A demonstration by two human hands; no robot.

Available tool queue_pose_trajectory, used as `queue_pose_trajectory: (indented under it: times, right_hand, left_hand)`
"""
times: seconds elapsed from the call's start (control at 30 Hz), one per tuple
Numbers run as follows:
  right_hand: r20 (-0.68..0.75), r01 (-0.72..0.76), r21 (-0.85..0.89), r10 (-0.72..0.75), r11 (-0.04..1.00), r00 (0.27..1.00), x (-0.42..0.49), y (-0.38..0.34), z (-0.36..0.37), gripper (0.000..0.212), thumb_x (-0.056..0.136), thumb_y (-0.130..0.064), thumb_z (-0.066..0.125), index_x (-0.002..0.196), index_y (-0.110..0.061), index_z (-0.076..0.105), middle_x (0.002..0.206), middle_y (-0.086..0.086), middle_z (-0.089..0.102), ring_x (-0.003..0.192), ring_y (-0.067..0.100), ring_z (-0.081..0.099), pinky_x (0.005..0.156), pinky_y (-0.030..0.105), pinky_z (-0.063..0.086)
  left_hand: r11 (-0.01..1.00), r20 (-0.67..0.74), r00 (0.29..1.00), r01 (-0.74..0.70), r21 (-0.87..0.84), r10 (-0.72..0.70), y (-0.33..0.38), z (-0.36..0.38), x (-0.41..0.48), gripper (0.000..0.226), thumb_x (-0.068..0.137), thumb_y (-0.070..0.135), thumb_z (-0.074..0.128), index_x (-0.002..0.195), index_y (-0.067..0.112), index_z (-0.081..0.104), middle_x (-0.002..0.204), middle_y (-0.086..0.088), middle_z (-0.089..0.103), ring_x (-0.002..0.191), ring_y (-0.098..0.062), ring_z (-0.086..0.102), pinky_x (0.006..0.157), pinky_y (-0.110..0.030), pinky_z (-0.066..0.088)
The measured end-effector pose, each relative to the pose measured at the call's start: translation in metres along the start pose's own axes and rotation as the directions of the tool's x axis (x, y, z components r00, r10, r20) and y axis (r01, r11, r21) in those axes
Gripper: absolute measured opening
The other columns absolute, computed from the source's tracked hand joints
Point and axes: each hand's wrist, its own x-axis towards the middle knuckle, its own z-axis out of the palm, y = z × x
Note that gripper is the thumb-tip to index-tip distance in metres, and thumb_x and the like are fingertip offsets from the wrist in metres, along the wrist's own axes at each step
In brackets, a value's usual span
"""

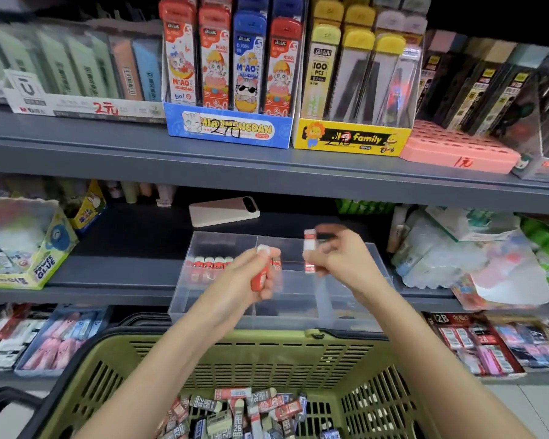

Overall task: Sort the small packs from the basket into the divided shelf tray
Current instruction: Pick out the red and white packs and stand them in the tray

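Observation:
A clear divided tray [298, 315] stands on the middle shelf, with a row of red-and-white packs [208, 263] upright in its back left compartment. Over the tray's middle, my left hand [251, 274] grips a red pack [260, 278] with a white end. To its right my right hand [333, 255] pinches a red-and-white pack [310, 250], held upright above the tray. Below my forearms is the olive green basket [298, 350], with several small packs [244, 410] heaped on its bottom.
A white phone [224, 211] lies on the shelf behind the tray. A glue display box [29, 248] stands at the left, and plastic-wrapped goods [457, 258] at the right. Boxed pencil leads fill the upper shelf; the lower shelf holds trays of erasers [485, 343].

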Motion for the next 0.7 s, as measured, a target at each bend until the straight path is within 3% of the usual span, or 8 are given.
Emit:
queue_pose_trajectory:
  times: [0.07,0.17,0.23,0.3,0.4,0.53,0.7]
  right_hand:
    - [-0.054,0.027,-0.269,-0.043,0.963,0.998,0.016,0.000,0.008,0.036,0.078,-0.025,0.071,0.110,-0.015,0.058,0.072,-0.001,0.063,0.073,0.018,0.061,0.073,0.032,0.049]
    - [0.034,0.034,-0.580,-0.017,0.814,0.999,0.032,-0.007,0.016,0.031,0.075,-0.038,0.070,0.101,-0.022,0.066,0.087,-0.003,0.066,0.089,0.018,0.062,0.071,0.021,0.041]
    - [0.089,-0.009,-0.689,0.098,0.725,0.991,0.042,-0.012,0.020,0.029,0.074,-0.035,0.072,0.098,-0.020,0.068,0.095,-0.002,0.068,0.089,0.019,0.063,0.070,0.020,0.042]
    - [0.090,-0.029,-0.784,0.160,0.621,0.983,0.048,-0.016,0.026,0.025,0.076,-0.036,0.069,0.091,-0.016,0.071,0.091,0.000,0.068,0.082,0.020,0.063,0.067,0.021,0.044]
    - [0.081,-0.024,-0.841,0.169,0.540,0.982,0.050,-0.010,0.036,0.026,0.078,-0.038,0.066,0.081,-0.012,0.067,0.080,0.002,0.064,0.072,0.022,0.059,0.063,0.022,0.043]
    - [0.090,-0.025,-0.829,0.177,0.558,0.980,0.052,-0.002,0.044,0.031,0.073,-0.039,0.071,0.091,-0.014,0.069,0.091,0.003,0.067,0.081,0.023,0.063,0.066,0.022,0.044]
    - [0.187,0.047,-0.837,0.203,0.545,0.961,0.054,-0.002,0.043,0.017,0.079,-0.021,0.056,0.064,-0.015,0.049,0.066,0.001,0.048,0.069,0.025,0.048,0.056,0.021,0.036]
  left_hand:
    - [0.998,-0.021,1.000,-0.010,-0.061,0.009,0.004,-0.007,0.000,0.026,0.101,0.017,0.040,0.113,0.006,0.059,0.069,-0.001,0.057,0.068,-0.013,0.051,0.061,-0.024,0.049]
    - [0.997,-0.047,0.996,-0.072,0.023,0.073,0.006,-0.018,0.000,0.022,0.099,0.019,0.045,0.109,0.007,0.060,0.076,-0.002,0.069,0.077,-0.018,0.065,0.073,-0.029,0.058]
    - [0.989,-0.056,0.992,-0.107,0.104,0.113,0.006,-0.026,0.000,0.019,0.096,0.022,0.050,0.107,0.010,0.060,0.087,-0.001,0.074,0.084,-0.018,0.070,0.080,-0.031,0.058]
    - [0.979,-0.066,0.988,-0.129,0.156,0.140,0.006,-0.032,0.001,0.019,0.095,0.025,0.053,0.107,0.012,0.059,0.096,0.001,0.075,0.091,-0.016,0.070,0.084,-0.031,0.054]
    - [0.969,-0.077,0.981,-0.162,0.189,0.179,0.004,-0.037,0.002,0.025,0.085,0.033,0.063,0.104,0.018,0.064,0.097,0.004,0.074,0.089,-0.009,0.068,0.082,-0.026,0.052]
    - [0.976,-0.090,0.979,-0.168,0.136,0.181,0.002,-0.040,0.002,0.035,0.068,0.041,0.069,0.097,0.022,0.071,0.079,0.005,0.067,0.071,-0.006,0.061,0.074,-0.022,0.054]
    - [0.990,-0.093,0.986,-0.135,0.047,0.139,0.000,-0.040,0.004,0.034,0.071,0.029,0.071,0.101,0.013,0.069,0.082,0.000,0.071,0.077,-0.013,0.069,0.067,-0.023,0.055]
